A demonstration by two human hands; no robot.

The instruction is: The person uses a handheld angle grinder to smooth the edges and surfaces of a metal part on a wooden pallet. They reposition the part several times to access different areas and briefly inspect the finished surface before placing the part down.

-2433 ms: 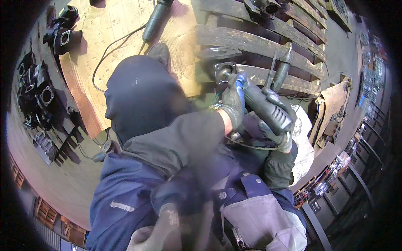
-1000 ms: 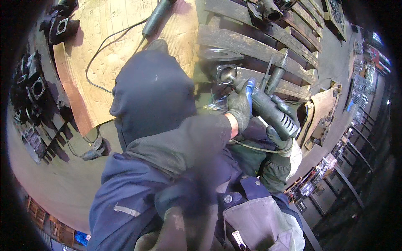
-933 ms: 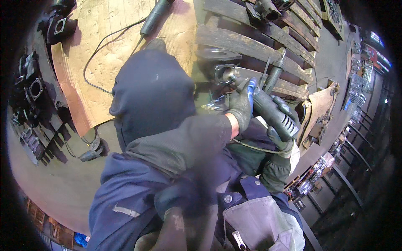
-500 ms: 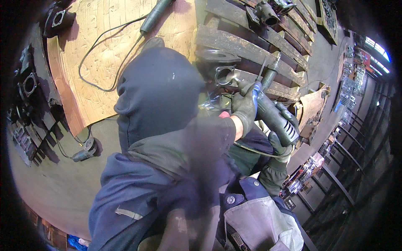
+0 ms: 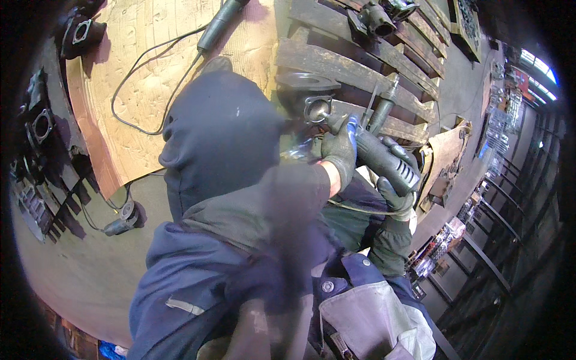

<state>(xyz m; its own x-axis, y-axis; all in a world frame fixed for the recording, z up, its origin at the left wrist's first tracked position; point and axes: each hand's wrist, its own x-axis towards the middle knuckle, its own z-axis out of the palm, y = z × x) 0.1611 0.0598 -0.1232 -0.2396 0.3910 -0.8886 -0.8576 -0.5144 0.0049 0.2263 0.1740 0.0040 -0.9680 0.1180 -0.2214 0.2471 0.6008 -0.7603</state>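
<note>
Though mostly black, a chunky power tool (image 5: 383, 158) with a slotted end.

The left forearm (image 5: 258, 207) is stretched rightward across the body, the left wrist (image 5: 329, 178) partly bared; the gloved left hand (image 5: 340, 150) is curled tight. The right hand (image 5: 397, 198), also gloved, is clenched nearer and farther right, its forearm (image 5: 391, 243) bent.

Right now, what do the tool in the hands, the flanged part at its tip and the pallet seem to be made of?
Tool: body probably hard plastic, matte black, judging by its moulded-looking vent slots.
Flanged part: likely metal, perhaps cast; dark outside, with a paler, greyish bore.
Pallet: wood, rough and apparently unpainted, going by its worn, stained boards.
</note>
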